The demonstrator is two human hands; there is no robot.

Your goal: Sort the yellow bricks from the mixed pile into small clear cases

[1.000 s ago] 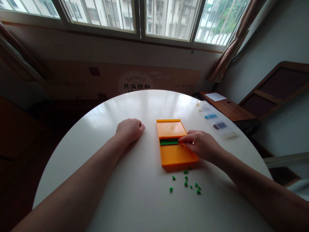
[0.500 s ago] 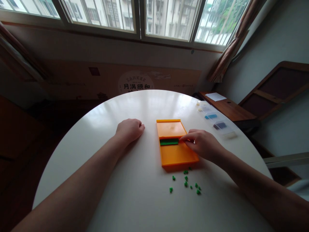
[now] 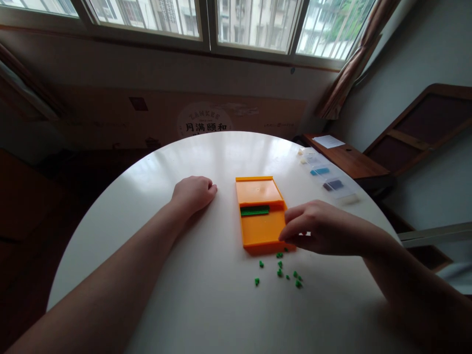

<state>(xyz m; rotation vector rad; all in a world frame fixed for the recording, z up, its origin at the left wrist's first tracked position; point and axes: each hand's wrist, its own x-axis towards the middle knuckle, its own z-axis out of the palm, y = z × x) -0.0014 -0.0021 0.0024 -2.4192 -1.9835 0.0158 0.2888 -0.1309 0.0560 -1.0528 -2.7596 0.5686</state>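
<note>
On the white round table, an orange plastic case (image 3: 260,228) lies unfolded flat. A row of small green building bricks (image 3: 254,211) fills the upper left of its lower tray. My right hand (image 3: 309,226) hovers at the tray's lower right edge, fingers bent and slightly apart, with nothing visible between them. Below the case lie several loose green bricks (image 3: 280,273), scattered on the table. My left hand (image 3: 194,192) rests on the table left of the case, curled into a fist, and nothing shows in it.
Clear plastic bags with blue pieces (image 3: 319,171), dark pieces (image 3: 333,185) and pale pieces lie along the table's right edge. Beyond is a wooden desk (image 3: 354,160) with a white paper (image 3: 329,141). A printed cardboard panel (image 3: 158,118) stands under the window.
My right hand has left the right end of the green row and come down toward the tray's lower right corner. My left hand stays in place. The view has tilted slightly.
</note>
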